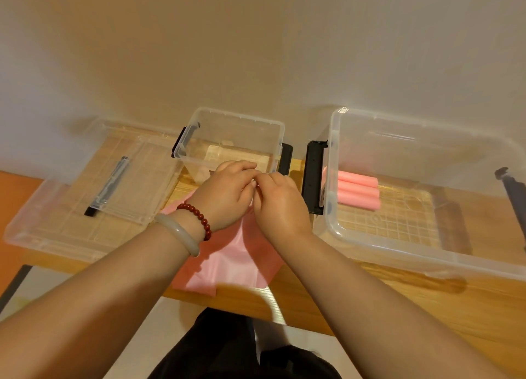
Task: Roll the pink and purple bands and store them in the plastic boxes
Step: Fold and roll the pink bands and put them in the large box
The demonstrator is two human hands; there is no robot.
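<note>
A flat pink band (pixel 233 262) lies on the wooden table in front of me, reaching to the near edge. My left hand (pixel 227 193) and my right hand (pixel 280 205) sit side by side on its far end, fingers curled down on the pink material. The far end itself is hidden under my hands. A small clear plastic box (pixel 273 128) stands open just beyond my hands. A larger clear plastic box (pixel 370 253) at the right holds pink rolled bands (pixel 358 190) stacked by its left wall. No purple band is in view.
Two clear lids (pixel 57 225) lie stacked at the left, with a black latch (pixel 108 188) showing on them. Black handles (pixel 313 176) stick out between the two boxes. The wall is close behind. The wooden table's (pixel 427 301) near edge runs diagonally across the bottom.
</note>
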